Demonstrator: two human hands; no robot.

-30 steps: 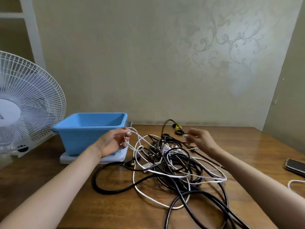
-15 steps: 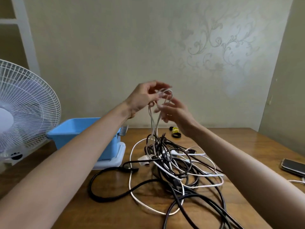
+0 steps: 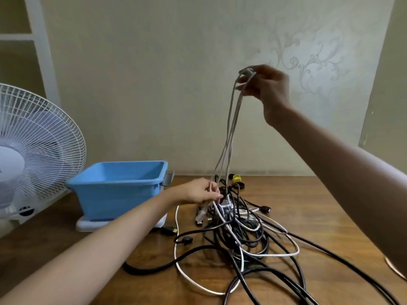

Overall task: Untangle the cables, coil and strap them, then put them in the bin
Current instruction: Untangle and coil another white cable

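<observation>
Tangled black and white cables (image 3: 240,236) heap on the wooden desk (image 3: 319,205). Fingers of our right hand (image 3: 269,90) pinch a thin white cable (image 3: 230,130) high, and our left hand (image 3: 196,192) grips it low, to tease it free.

left hand (image 3: 198,192): bare, short pale nails
right hand (image 3: 271,89): bare
forearms (image 3: 110,236): both uncovered as far as visible

A home room; patterned wallpaper (image 3: 308,62), wooden table (image 3: 308,205), standing fan (image 3: 39,150)

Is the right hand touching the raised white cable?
Touching. The head view shows the right hand pinching the looped top of the white cable between its fingers.
</observation>
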